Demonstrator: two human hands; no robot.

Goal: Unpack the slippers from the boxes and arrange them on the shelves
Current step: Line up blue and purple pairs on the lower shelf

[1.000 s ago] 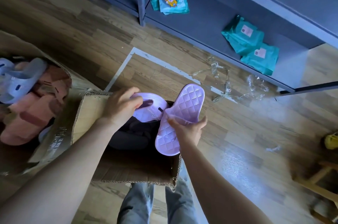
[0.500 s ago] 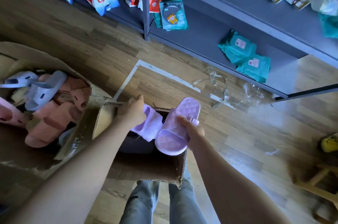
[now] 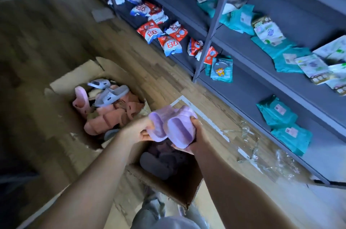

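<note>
Two lilac slippers are held side by side above a small cardboard box (image 3: 179,194). My left hand (image 3: 139,131) grips the left lilac slipper (image 3: 159,125). My right hand (image 3: 194,135) grips the right lilac slipper (image 3: 179,133) from its right side and underneath. Dark slippers (image 3: 159,163) lie inside the small box. A larger open box (image 3: 63,86) to the left holds several pink and grey-blue slippers (image 3: 108,109). The grey shelf unit (image 3: 262,88) runs along the right.
Red-and-white packets (image 3: 159,34) and teal packets (image 3: 284,122) lie on the shelves. Crumpled clear plastic wrap (image 3: 262,150) lies on the wooden floor in front of the bottom shelf. White tape marks the floor. My grey-trousered legs (image 3: 159,213) stand below the small box.
Both hands lifted the two lilac slippers higher and brought them together side by side. The view swung left and up, showing more of the shelves and the large box.
</note>
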